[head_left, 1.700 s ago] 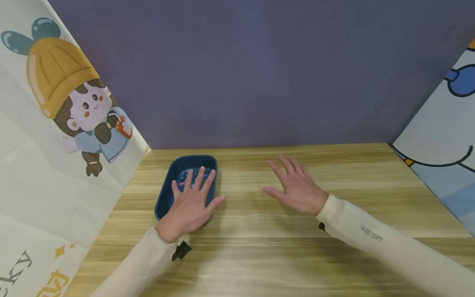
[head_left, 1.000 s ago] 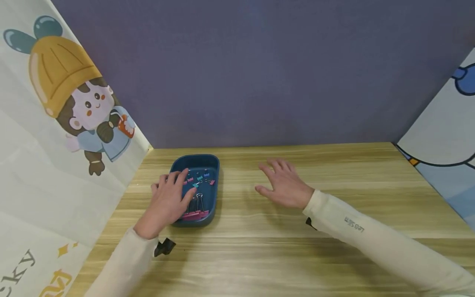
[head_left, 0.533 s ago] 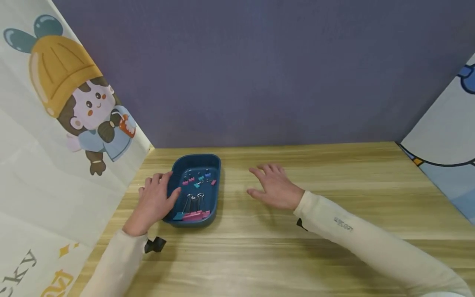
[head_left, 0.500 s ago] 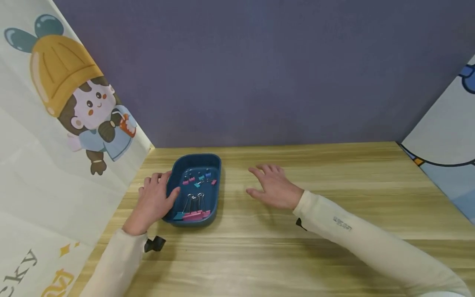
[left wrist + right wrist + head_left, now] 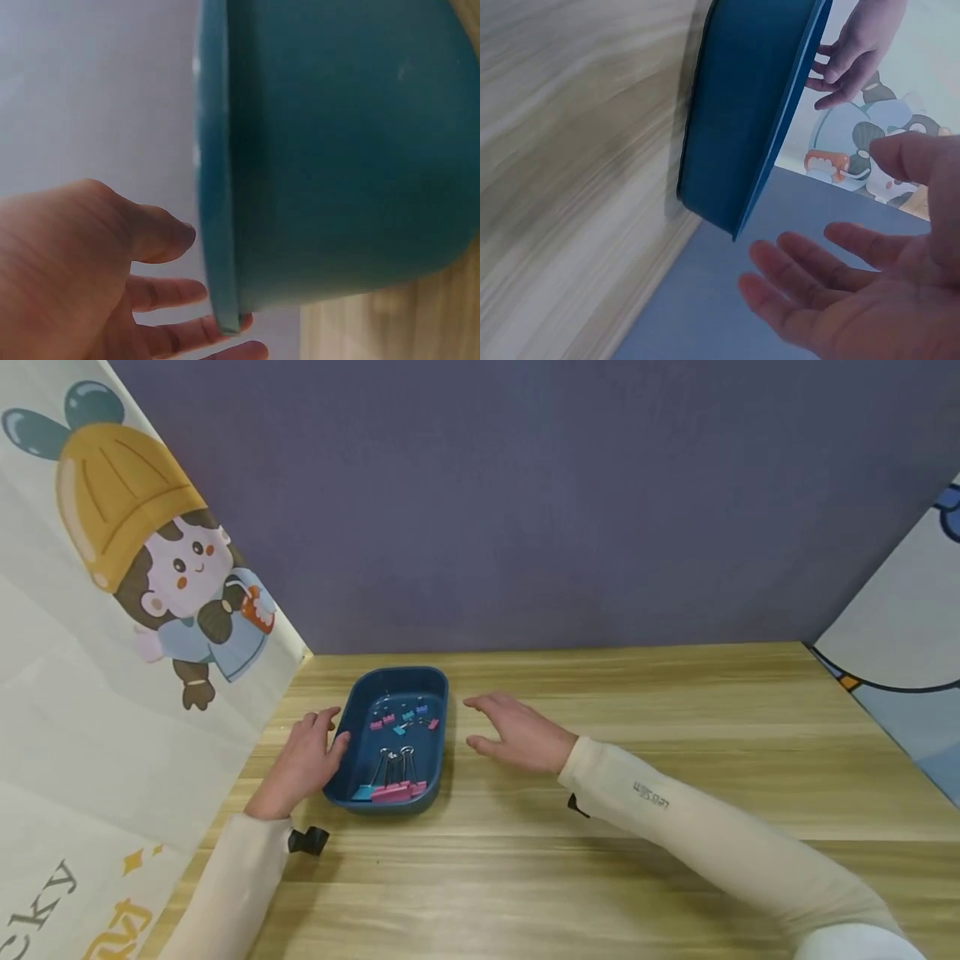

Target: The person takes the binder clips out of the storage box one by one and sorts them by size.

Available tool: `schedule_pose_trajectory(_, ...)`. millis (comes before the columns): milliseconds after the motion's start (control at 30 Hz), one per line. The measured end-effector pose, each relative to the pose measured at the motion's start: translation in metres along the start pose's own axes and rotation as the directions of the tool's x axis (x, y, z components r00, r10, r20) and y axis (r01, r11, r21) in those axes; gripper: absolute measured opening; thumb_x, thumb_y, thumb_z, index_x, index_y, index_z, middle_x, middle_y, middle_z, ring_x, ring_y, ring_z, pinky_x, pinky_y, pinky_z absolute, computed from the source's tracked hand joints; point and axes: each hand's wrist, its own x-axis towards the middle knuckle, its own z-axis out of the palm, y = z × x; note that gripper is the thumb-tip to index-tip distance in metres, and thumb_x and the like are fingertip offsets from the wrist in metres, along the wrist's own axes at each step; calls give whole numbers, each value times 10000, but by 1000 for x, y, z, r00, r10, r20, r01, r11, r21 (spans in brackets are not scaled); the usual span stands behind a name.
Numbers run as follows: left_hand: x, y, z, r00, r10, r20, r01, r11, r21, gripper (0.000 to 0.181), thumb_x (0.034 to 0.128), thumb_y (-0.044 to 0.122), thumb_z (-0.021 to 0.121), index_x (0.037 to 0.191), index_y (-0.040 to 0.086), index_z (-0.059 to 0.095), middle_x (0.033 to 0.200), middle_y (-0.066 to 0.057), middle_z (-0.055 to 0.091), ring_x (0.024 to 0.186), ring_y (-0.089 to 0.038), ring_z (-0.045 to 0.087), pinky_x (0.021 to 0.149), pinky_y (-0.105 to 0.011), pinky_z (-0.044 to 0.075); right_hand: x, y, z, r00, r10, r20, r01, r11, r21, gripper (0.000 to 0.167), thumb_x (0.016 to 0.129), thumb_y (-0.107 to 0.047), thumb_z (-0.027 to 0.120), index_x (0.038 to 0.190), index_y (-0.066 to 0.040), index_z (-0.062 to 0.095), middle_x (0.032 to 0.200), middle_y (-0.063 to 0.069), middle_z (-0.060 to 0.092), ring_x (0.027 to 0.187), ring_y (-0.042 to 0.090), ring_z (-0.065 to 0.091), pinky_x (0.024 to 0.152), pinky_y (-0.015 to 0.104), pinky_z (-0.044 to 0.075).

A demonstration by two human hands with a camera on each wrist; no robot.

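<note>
A dark blue tray (image 5: 366, 745) stands on the left part of the table. Small pink (image 5: 388, 720), teal and blue binder clips lie towards its far end; larger pink (image 5: 392, 792) and teal binder clips (image 5: 363, 792) lie together at the near end. My left hand (image 5: 300, 762) is at the tray's left rim, fingers loosely bent; in the left wrist view its thumb (image 5: 161, 234) is just short of the rim, and whether any finger touches is unclear. To the right of the tray, my right hand (image 5: 521, 735) reaches towards it with relaxed fingers, a gap between them, holding nothing.
The wood-grain table (image 5: 600, 877) ends at a dark purple-grey back panel (image 5: 555, 510). A white sheet with a cartoon figure (image 5: 195, 568) borders the left side, and a printed panel (image 5: 900, 635) borders the right.
My left hand has moved off from over the tray to its left side, uncovering the clips. My right hand has moved left, nearer the tray's right side.
</note>
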Motion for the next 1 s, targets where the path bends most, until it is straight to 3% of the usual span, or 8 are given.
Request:
schedule_pose_trajectory(167, 3, -6, 2, 999, -11, 40, 12, 1000, -25, 456, 988, 140, 462, 1348, -120, 356, 1035, -242, 514, 915, -363, 480, 797, -514, 429, 12, -5, 9, 999, -42, 19, 42, 999, 2, 547, 929, -351, 591, 1372, -57, 463, 1314, 87, 504, 1182, 213, 488, 985, 364, 386)
schedule_pose_trajectory(300, 5, -10, 3, 998, 17, 57, -15, 999, -36, 408, 967, 60, 482, 1307, -145, 386, 928, -196, 540, 802, -305, 501, 745, -475, 449, 19, -9, 14, 998, -64, 24, 65, 998, -1, 517, 920, -325, 611, 1352, -66, 492, 1252, 75, 526, 1098, 188, 528, 938, 347, 423)
schedule_pose_trajectory(567, 2, -17, 3, 996, 59, 66, -53, 994, -93, 358, 955, -11, 465, 1287, -138, 418, 931, -189, 554, 758, -264, 532, 671, -410, 479, 32, -23, 21, 988, -145, 60, 143, 989, 45, 437, 919, -286, 623, 1289, -64, 551, 1266, 67, 540, 1181, 196, 488, 999, 335, 372)
schedule_pose_trajectory(833, 1, -22, 5, 994, 99, 53, -92, 988, -125, 335, 940, -53, 461, 1263, -134, 433, 909, -177, 560, 743, -263, 542, 657, -408, 471, 43, -37, 31, 974, -206, 100, 199, 977, 76, 377, 907, -242, 644, 1246, -83, 601, 1185, 19, 587, 1048, 145, 559, 905, 265, 432)
schedule_pose_trajectory(1000, 4, -20, 4, 994, 96, 54, -89, 989, -122, 341, 940, -51, 472, 1270, -125, 433, 913, -172, 553, 746, -266, 537, 673, -414, 469, 52, -41, 39, 961, -226, 160, 208, 970, 123, 344, 906, -190, 650, 1224, -65, 612, 1183, 60, 611, 1036, 176, 583, 871, 254, 452)
